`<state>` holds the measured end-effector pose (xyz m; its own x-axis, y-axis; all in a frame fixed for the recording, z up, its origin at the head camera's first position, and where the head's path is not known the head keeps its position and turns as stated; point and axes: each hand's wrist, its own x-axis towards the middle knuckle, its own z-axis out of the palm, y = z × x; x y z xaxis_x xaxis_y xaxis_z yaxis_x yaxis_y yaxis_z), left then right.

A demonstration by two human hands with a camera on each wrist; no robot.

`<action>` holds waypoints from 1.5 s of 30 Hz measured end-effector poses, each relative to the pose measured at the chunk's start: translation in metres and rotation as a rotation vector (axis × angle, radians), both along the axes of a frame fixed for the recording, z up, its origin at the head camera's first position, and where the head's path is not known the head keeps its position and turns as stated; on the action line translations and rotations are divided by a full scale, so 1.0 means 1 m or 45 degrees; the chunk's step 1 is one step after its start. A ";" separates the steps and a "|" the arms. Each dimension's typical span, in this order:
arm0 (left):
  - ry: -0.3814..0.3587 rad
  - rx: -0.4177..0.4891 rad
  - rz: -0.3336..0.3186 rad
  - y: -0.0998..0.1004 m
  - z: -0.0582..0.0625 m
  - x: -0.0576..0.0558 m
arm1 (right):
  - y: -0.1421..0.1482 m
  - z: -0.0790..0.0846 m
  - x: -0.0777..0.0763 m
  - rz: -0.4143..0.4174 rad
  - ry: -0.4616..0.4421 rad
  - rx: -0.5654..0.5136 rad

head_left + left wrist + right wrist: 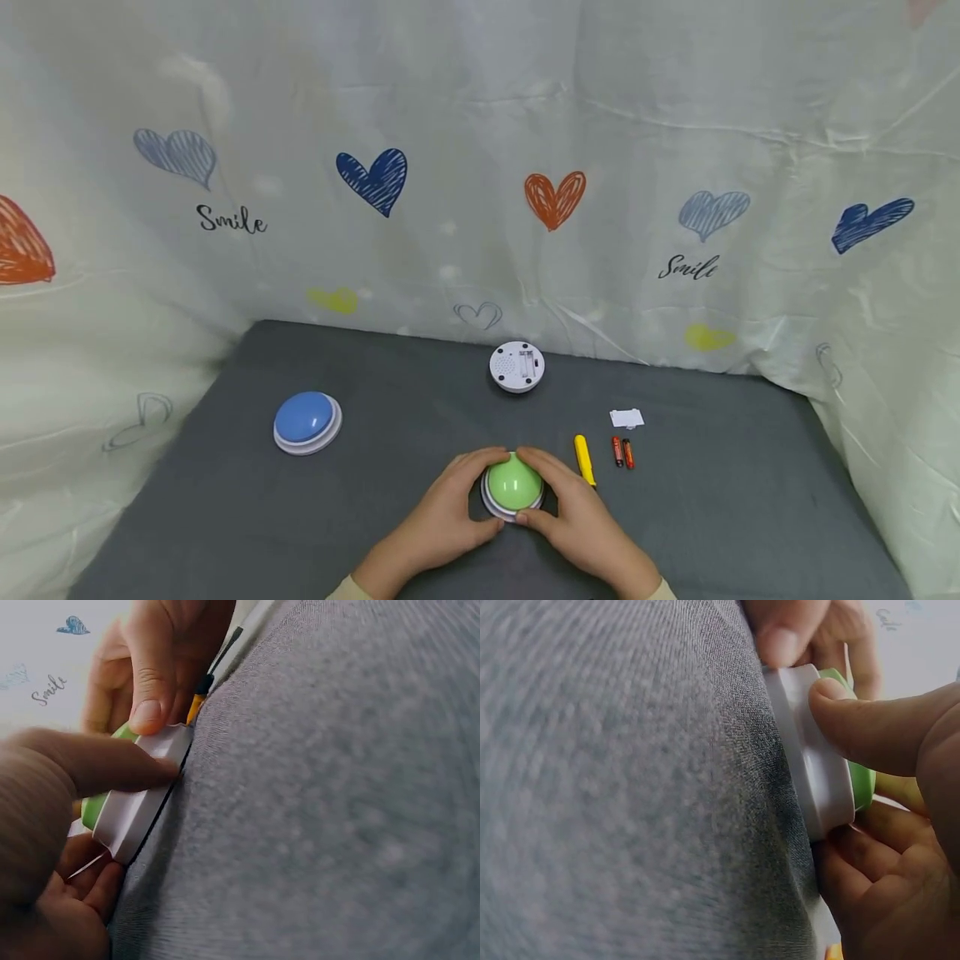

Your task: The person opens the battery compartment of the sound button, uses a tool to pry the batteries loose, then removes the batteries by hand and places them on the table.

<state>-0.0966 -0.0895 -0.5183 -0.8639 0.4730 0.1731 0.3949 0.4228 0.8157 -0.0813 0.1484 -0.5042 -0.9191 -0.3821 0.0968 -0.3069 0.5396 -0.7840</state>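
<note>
A round push button (514, 483) with a green dome and a white base sits on the grey cloth near the front. My left hand (448, 508) holds its left side, with the thumb (127, 765) on the white base. From the right, my right hand (581, 521) grips it, and its thumb (855, 724) lies along the white rim by the green dome. The fingers of both hands curl round the far side. In both wrist views the base stands close against the cloth.
Left lies a blue push button (303, 417). Behind, a white button (517, 367) lies upside down, its battery compartment showing. To the right are a yellow-handled screwdriver (583, 457), two red-and-black batteries (618, 452) and small white pieces (626, 418). A heart-printed curtain (465, 250) borders the table (405, 375).
</note>
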 end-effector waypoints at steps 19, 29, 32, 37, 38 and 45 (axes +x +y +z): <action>-0.002 -0.040 -0.040 -0.006 -0.003 -0.004 | 0.003 -0.005 -0.001 -0.059 -0.062 -0.084; -0.028 0.070 -0.068 -0.008 -0.006 -0.003 | 0.002 -0.005 0.001 -0.041 0.068 -0.310; 0.026 0.085 -0.070 -0.007 -0.006 -0.004 | 0.002 -0.006 0.000 -0.024 0.185 -0.340; 0.075 0.079 -0.063 -0.005 -0.004 -0.005 | 0.002 -0.004 -0.001 0.000 0.297 -0.371; 0.075 0.074 -0.059 -0.005 -0.004 -0.006 | 0.002 -0.004 -0.001 0.006 0.311 -0.376; 0.112 0.044 -0.044 -0.004 -0.003 -0.007 | 0.001 -0.003 -0.003 0.020 0.399 -0.403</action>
<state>-0.1035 -0.0930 -0.5212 -0.8281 0.4945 0.2641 0.4792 0.3798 0.7913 -0.0847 0.1494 -0.5074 -0.8210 -0.3027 0.4840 -0.5622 0.2815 -0.7776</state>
